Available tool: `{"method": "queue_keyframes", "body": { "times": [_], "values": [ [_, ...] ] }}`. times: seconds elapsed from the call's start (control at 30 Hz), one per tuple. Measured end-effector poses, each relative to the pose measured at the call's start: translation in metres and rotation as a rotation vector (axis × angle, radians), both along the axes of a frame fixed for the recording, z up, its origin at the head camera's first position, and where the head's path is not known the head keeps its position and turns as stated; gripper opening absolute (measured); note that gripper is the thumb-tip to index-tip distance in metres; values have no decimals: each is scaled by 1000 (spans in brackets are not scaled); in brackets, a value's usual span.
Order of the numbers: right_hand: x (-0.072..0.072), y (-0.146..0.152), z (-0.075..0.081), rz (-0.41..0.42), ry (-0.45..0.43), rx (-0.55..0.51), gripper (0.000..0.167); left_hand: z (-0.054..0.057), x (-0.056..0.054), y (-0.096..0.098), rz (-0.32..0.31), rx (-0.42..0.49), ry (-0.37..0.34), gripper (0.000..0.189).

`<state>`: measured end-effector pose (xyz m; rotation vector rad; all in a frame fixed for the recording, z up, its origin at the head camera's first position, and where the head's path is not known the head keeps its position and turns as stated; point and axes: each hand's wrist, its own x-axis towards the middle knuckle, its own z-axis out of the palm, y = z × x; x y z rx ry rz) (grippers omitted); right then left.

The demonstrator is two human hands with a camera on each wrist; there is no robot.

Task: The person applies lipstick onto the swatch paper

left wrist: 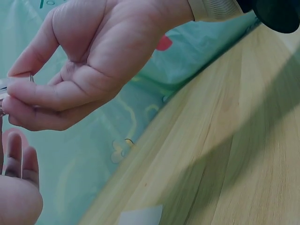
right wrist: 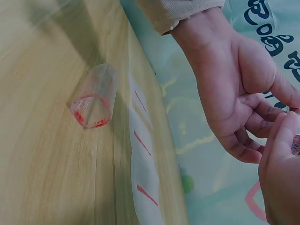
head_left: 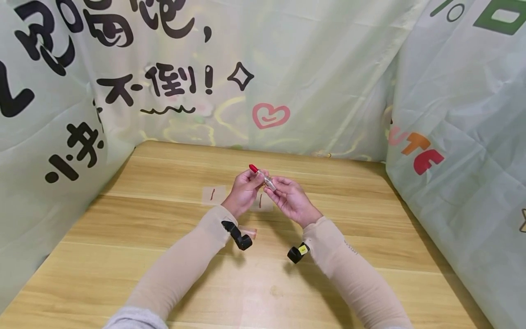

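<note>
A lipstick point(head_left: 269, 183) with its red bullet extended is held slantwise above the table, red tip toward the upper left. My left hand point(head_left: 243, 191) pinches it below the bullet between thumb and fingers. The lower end of its silvery case is gripped by the fingertips of my right hand point(head_left: 291, 198). In the left wrist view only a sliver of the case point(left wrist: 29, 78) shows at the edge. A patterned bit of the lipstick point(right wrist: 296, 146) appears at the right wrist view's edge, beside my left hand point(right wrist: 283, 173).
On the wooden table point(head_left: 349, 201) lie pale slips, one point(head_left: 207, 196) left of the hands, another point(head_left: 266, 205) beneath them, bearing dark red strokes. A clear, red-stained tube point(right wrist: 96, 96) lies nearer the front. Printed cloth point(head_left: 328, 82) encloses the table's back and sides.
</note>
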<state>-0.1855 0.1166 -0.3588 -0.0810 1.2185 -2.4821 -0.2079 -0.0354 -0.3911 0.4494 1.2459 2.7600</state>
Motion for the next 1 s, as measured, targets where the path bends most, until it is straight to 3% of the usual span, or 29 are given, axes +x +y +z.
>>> {"method": "queue_keyframes", "body": {
  "times": [0.27,0.4,0.5,0.57,0.77,1.0],
  "values": [
    [0,0,1,-27,45,21,25,4,2,5,96,-49,-26,18],
    [0,1,1,-26,49,17,24,6,2,6,104,-52,-29,24],
    [0,3,-1,-2,79,-9,19,4,1,6,70,-26,-23,14],
    [0,3,-1,3,82,-17,17,3,1,4,36,-12,-13,21],
    [0,3,1,11,10,3,21,1,2,1,-52,6,30,29],
    [0,7,1,95,-27,-72,24,2,2,2,-91,13,76,25]
  ]
}}
